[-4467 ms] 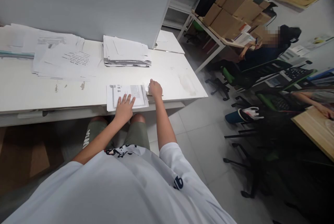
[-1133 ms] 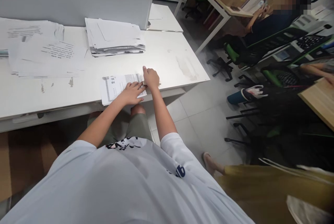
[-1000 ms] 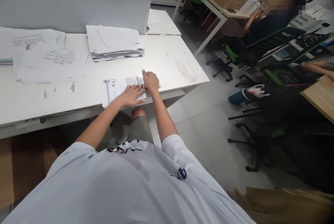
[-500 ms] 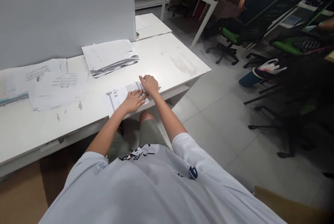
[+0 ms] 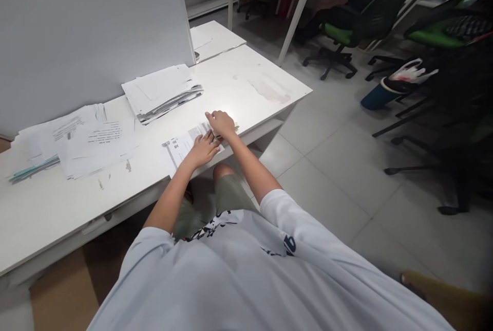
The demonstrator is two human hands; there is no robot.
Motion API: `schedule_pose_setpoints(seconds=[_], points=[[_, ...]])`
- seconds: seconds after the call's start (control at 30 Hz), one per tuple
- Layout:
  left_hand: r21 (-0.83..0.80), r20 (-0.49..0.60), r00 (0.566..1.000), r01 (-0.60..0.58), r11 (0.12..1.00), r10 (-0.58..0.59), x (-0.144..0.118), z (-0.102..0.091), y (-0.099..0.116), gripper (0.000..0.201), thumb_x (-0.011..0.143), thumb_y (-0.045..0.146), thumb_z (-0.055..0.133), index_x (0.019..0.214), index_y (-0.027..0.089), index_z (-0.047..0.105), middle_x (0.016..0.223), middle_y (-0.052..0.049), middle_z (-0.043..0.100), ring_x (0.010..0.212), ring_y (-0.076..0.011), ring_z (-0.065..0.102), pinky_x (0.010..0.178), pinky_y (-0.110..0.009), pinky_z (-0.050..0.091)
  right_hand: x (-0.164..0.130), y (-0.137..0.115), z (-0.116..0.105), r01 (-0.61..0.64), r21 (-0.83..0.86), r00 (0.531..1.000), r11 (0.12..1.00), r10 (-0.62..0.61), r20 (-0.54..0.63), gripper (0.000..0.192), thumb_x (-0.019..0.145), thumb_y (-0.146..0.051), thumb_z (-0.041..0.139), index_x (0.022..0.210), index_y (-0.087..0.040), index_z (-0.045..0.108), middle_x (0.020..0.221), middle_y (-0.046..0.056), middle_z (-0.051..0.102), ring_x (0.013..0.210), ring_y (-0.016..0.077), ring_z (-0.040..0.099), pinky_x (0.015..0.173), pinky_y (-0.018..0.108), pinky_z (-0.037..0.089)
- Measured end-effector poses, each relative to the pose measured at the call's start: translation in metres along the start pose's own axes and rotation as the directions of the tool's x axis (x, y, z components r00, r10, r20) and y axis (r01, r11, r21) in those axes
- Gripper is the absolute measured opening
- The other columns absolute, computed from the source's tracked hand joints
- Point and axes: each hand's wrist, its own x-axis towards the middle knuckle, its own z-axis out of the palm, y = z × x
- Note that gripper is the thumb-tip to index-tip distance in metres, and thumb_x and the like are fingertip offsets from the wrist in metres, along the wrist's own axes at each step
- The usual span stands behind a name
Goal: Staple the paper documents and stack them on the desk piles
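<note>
the left hand (image 5: 203,149) lies palm down on a printed sheet (image 5: 184,145), fingers extended and slightly spread, pressing the sheet flat against the white desk (image 5: 246,84). the sheet extends from under these fingers toward the person's left, parallel to the near desk edge. the right hand (image 5: 221,123) rests just beyond the left fingertips, fingers curled loosely over the sheet's right end; what it grips, if anything, cannot be determined. a paper stack (image 5: 162,92) sits well beyond both hands, near the grey partition (image 5: 88,33). loose papers (image 5: 77,141) lie far left of the fingers.
</note>
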Motion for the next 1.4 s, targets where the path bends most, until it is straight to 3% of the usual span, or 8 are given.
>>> schedule_pose_setpoints(seconds=[0.13, 0.33, 0.43, 0.6, 0.83, 0.97, 1.27, 1.4], points=[[-0.024, -0.003, 1.000, -0.007, 1.000, 0.007, -0.002, -0.001, -0.002, 0.052, 0.103, 0.040, 0.030, 0.150, 0.021, 0.043, 0.158, -0.018, 0.032, 0.149, -0.0351, 0.020, 0.115, -0.057, 0.024, 0.007, 0.004, 0.000, 0.039, 0.243, 0.999, 0.969, -0.043, 0.014, 0.047, 0.100, -0.053, 0.037, 0.090, -0.017, 0.066, 0.098, 0.010, 0.071, 0.098, 0.0240, 0.063, 0.092, 0.037, 0.045], [-0.105, -0.069, 0.997, 0.018, 0.994, -0.025, -0.036, -0.006, 0.000, 0.055, 0.103, 0.044, 0.033, 0.155, 0.025, 0.034, 0.165, -0.013, 0.016, 0.152, -0.0338, 0.014, 0.120, -0.051, 0.022, 0.008, 0.017, -0.003, 0.209, 0.696, 0.976, 0.687, -0.105, -0.189, 0.053, 0.098, -0.059, 0.029, 0.090, -0.019, 0.064, 0.098, 0.007, 0.071, 0.090, 0.0163, 0.065, 0.088, 0.031, 0.048], [-0.066, -0.077, 0.995, 0.052, 0.996, -0.057, -0.052, -0.003, 0.006, 0.056, 0.102, 0.043, 0.037, 0.155, 0.023, 0.034, 0.164, -0.015, 0.018, 0.151, -0.0352, 0.014, 0.120, -0.052, 0.020, -0.002, 0.027, -0.005, 0.207, 0.603, 0.967, 0.770, -0.067, -0.247, 0.047, 0.100, -0.050, 0.029, 0.093, -0.019, 0.065, 0.100, 0.008, 0.071, 0.097, 0.0184, 0.064, 0.093, 0.032, 0.047], [0.010, -0.082, 0.991, 0.110, 0.994, -0.109, -0.049, 0.009, 0.019, 0.054, 0.100, 0.034, 0.045, 0.152, 0.022, 0.040, 0.161, -0.017, 0.027, 0.150, -0.0373, 0.018, 0.119, -0.057, 0.020, -0.020, 0.027, 0.002, 0.065, 0.105, 0.990, 0.992, -0.052, -0.127, 0.033, 0.097, -0.029, 0.039, 0.113, -0.016, 0.064, 0.121, 0.012, 0.068, 0.113, 0.0251, 0.059, 0.100, 0.038, 0.042], [0.044, -0.147, 0.980, 0.142, 0.989, -0.134, -0.036, 0.019, 0.024, 0.051, 0.100, 0.030, 0.044, 0.150, 0.019, 0.043, 0.158, -0.021, 0.031, 0.148, -0.0379, 0.024, 0.117, -0.059, 0.024, -0.027, 0.014, 0.002, 0.042, -0.259, 0.999, 0.965, -0.044, -0.002, 0.038, 0.099, -0.023, 0.029, 0.115, -0.016, 0.062, 0.119, 0.014, 0.067, 0.110, 0.0277, 0.059, 0.091, 0.039, 0.043], [0.046, -0.158, 0.968, 0.204, 0.978, -0.195, -0.037, 0.019, 0.031, 0.054, 0.096, 0.026, 0.051, 0.149, 0.016, 0.044, 0.155, -0.022, 0.037, 0.147, -0.0373, 0.028, 0.117, -0.057, 0.027, -0.033, 0.017, 0.007, 0.073, -0.371, 0.991, 0.926, -0.109, -0.074, 0.034, 0.098, -0.021, 0.030, 0.110, -0.015, 0.062, 0.119, 0.016, 0.065, 0.115, 0.0285, 0.054, 0.091, 0.039, 0.042], [0.091, -0.092, 0.921, 0.385, 0.918, -0.378, -0.061, 0.001, 0.043, 0.060, 0.092, 0.002, 0.031, 0.149, 0.012, 0.043, 0.154, -0.016, 0.041, 0.145, -0.0294, 0.034, 0.118, -0.044, 0.031, -0.032, 0.023, 0.011, 0.082, -0.285, 0.987, 0.955, -0.116, -0.108, 0.035, 0.095, -0.021, 0.034, 0.108, -0.015, 0.066, 0.119, 0.014, 0.066, 0.109, 0.0272, 0.055, 0.088, 0.037, 0.042], [0.134, -0.105, 0.828, 0.561, 0.817, -0.551, -0.092, -0.036, 0.017, 0.056, 0.088, 0.001, 0.034, 0.142, 0.002, 0.049, 0.126, -0.025, 0.064, 0.116, -0.0348, 0.063, 0.099, -0.048, 0.048, -0.017, 0.034, 0.003, 0.101, -0.046, 0.995, 0.994, -0.102, -0.014, 0.032, 0.092, -0.022, 0.040, 0.106, -0.019, 0.068, 0.111, 0.008, 0.069, 0.100, 0.0218, 0.058, 0.084, 0.031, 0.042]])
